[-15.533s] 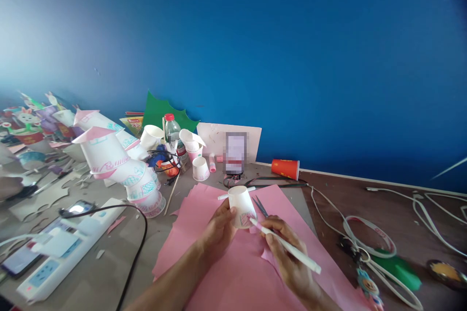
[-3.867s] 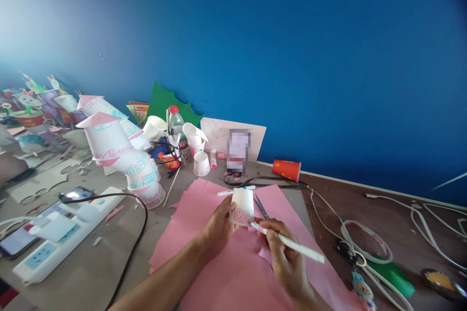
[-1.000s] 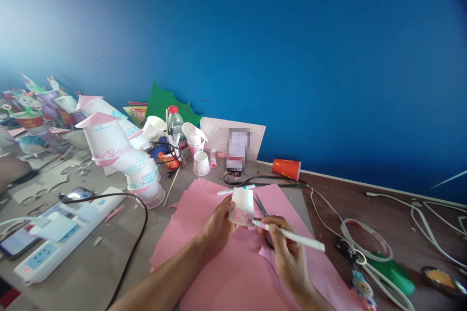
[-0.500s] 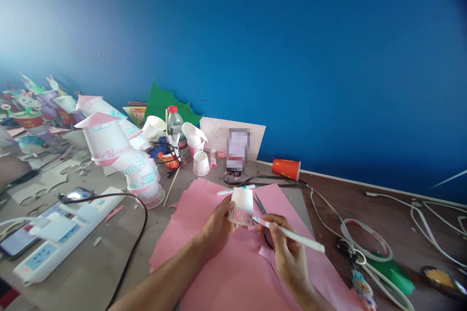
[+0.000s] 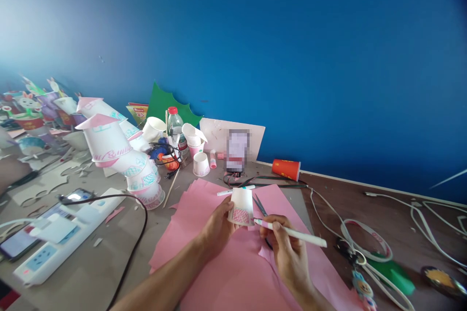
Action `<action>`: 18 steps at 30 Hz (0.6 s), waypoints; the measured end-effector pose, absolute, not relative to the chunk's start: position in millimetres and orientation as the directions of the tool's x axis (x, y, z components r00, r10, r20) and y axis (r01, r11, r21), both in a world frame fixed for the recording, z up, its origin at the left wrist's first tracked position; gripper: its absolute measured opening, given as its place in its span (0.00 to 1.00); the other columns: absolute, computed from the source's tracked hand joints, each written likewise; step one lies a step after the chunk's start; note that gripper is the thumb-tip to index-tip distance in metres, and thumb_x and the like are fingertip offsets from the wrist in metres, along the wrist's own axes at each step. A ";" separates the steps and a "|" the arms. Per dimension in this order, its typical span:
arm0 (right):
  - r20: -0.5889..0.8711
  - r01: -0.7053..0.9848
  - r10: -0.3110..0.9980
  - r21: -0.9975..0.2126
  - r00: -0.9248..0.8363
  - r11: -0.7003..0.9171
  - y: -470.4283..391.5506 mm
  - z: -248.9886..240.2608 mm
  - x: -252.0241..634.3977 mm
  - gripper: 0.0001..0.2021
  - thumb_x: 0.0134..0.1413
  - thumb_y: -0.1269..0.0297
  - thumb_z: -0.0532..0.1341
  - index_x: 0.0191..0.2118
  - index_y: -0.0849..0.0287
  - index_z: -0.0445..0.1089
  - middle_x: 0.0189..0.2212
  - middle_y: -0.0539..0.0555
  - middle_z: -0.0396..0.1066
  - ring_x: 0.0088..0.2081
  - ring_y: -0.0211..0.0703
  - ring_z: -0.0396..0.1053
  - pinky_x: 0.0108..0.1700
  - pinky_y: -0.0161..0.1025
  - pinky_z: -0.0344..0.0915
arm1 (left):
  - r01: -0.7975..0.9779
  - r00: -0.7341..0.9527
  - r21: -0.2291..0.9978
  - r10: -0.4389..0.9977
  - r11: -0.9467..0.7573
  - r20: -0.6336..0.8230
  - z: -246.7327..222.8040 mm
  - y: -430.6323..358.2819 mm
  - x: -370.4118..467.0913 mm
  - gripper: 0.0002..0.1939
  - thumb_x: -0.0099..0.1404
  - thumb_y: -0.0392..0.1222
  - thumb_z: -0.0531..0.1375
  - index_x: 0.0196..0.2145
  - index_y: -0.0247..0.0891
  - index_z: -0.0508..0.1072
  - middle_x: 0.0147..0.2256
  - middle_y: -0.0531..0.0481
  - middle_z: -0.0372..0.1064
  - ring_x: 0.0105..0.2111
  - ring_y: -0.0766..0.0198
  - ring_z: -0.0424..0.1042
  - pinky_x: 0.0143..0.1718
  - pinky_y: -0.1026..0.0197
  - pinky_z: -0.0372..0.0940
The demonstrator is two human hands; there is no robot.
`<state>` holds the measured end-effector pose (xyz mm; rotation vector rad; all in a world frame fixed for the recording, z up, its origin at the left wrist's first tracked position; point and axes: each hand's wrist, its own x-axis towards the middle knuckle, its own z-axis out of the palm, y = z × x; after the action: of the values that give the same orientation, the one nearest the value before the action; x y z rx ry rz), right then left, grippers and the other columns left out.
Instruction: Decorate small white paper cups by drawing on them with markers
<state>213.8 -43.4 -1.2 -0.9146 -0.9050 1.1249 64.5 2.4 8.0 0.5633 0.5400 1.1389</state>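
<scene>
Upside down in my left hand (image 5: 218, 221) is a white paper cup (image 5: 242, 201), with a pink crosshatched band drawn near its rim. My right hand (image 5: 288, 248) grips a white marker (image 5: 302, 237) whose pink tip end lies close to the cup's right lower edge; whether it touches, I cannot tell. Scissors (image 5: 260, 205) lie between the cup and my right hand, their handles partly covered. Beneath both hands are sheets of pink paper (image 5: 204, 272). Another marker (image 5: 235, 190) rests behind the cup.
At left stand stacked decorated cups (image 5: 109, 141), a power strip (image 5: 69, 238) and a black cable (image 5: 144, 223). Behind are a bottle (image 5: 175, 124), a white cup (image 5: 201, 164) and a propped phone (image 5: 237, 150). A red cup (image 5: 286, 169) and white cords (image 5: 386, 282) lie right. Another person's hand (image 5: 12, 172) shows far left.
My right hand and the marker have shifted very slightly right and down relative to the cup. My left hand still holds the cup in nearly the same place.
</scene>
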 end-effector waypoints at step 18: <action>0.166 -0.322 0.977 -0.925 0.137 0.203 -42.8 -6.6 215.6 0.11 0.60 0.52 0.62 0.36 0.53 0.75 0.25 0.50 0.73 0.30 0.39 0.69 0.35 0.34 0.66 | -0.637 0.328 0.705 0.937 0.311 -0.117 16.5 1.5 65.9 0.16 0.65 0.49 0.55 0.37 0.33 0.75 0.30 0.44 0.75 0.34 0.56 0.72 0.35 0.58 0.63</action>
<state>215.6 -42.8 -6.6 -0.8745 -0.9670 1.1382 65.9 1.5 16.5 0.6123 0.5791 1.1189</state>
